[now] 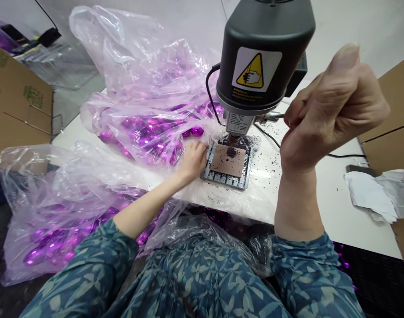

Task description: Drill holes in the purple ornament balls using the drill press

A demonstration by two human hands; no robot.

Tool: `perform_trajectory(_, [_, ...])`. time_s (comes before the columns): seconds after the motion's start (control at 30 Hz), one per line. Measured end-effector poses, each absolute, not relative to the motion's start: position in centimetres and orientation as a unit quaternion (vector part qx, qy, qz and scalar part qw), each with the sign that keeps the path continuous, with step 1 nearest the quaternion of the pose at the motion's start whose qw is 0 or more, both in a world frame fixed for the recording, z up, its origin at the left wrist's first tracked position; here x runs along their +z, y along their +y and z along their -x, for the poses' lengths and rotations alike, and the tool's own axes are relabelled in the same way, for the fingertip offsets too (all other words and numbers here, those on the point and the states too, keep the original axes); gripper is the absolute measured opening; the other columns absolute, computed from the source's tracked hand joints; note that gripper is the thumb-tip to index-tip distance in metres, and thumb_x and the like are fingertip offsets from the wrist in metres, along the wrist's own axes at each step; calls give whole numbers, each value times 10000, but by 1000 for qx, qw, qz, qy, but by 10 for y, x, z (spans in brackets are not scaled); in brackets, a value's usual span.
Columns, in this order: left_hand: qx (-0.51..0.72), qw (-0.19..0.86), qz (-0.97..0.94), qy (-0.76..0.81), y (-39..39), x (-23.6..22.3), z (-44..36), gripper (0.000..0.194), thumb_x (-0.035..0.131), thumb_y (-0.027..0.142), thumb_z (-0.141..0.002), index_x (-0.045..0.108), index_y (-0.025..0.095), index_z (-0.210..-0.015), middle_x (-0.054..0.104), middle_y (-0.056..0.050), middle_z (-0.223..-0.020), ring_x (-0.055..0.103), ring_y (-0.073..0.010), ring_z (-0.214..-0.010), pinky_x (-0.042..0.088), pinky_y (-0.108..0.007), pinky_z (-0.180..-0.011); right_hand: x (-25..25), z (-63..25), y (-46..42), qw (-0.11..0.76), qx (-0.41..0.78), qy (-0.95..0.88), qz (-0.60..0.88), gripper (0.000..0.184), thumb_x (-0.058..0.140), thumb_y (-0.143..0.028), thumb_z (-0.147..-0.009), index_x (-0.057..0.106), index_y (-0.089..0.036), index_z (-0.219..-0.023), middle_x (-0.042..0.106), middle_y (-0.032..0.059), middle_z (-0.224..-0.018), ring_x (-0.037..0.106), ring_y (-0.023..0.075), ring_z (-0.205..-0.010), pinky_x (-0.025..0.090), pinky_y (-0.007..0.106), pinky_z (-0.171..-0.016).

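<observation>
From my end I have the right hand (334, 106) beside the drill press (266, 57), clenched round the end of its lever (274, 116). That lever looks rigid and should take a firm grip at its outer end, clear of the press's motor housing.

The left hand (192, 161) sits low and to the left of the press, by the edge of its base plate (243, 184). Its fingers are curled, but I can't tell whether they pinch anything. Just behind it, left of the press, are shiny purple baubles (197, 131) in a thin clear bag (122, 70).

I judge the baubles light, smooth and slippery, with thin shells that may dent or crack, so I'd take one round its sides with soft fingertips. The bag looks limp and clingy (the sort of film I hate feeling for remotely); a gathered fold would hold better than a single layer.
</observation>
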State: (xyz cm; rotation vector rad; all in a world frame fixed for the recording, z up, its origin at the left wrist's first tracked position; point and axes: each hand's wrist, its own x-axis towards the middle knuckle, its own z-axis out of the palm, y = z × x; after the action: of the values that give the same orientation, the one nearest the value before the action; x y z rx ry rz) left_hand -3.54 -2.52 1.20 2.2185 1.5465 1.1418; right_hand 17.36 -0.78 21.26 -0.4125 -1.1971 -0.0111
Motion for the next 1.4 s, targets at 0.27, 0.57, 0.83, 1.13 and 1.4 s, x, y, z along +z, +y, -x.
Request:
perform_trajectory(0.27, [158,61,-702,691,72,48,35,518,562,47,-919,659,80,-1427,643,-281,-1517,610,-459,-1408,500,-596,-1193,209,-174,-10,802,-12,-562,203,525,593,-448,-1025,378,-224,-602,378,-68,-514,323,52,-434,310,308,-508])
perform_trajectory(0.57, [488,525,-430,549,-9,60,52,321,589,384,-1087,708,203,-1323,764,-123,-1248,767,-253,-1053,685,-401,-859,208,-175,-9,796,-12,-572,197,519,595,-463,-1027,376,-238,-613,360,-69,-504,323,58,-432,309,318,-516])
perform_trajectory(0.83, [488,724,-278,400,-29,66,35,227,842,339,-974,744,167,-1085,803,-58,-980,758,-156,-854,618,-231,-716,206,-177,-10,791,-29,-575,206,540,589,-452,-1046,356,-223,-616,380,-67,-514,350,35,-433,296,284,-490])
perform_trajectory(1.13, [506,647,-378,427,-31,44,18,581,1010,464,-782,733,168,-1199,808,-83,-1111,744,-177,-909,558,-231,-666,206,-173,-16,788,-20,-570,231,580,581,-591,-1019,319,-253,-627,352,-61,-514,316,69,-442,287,338,-496])
perform_trajectory(1.4, [477,558,-489,471,-23,30,5,716,988,580,-767,739,158,-1288,801,-94,-1154,698,-159,-848,548,-259,-703,198,-179,-12,776,14,-570,269,596,542,-674,-1018,291,-276,-652,296,-49,-535,272,104,-476,268,371,-524])
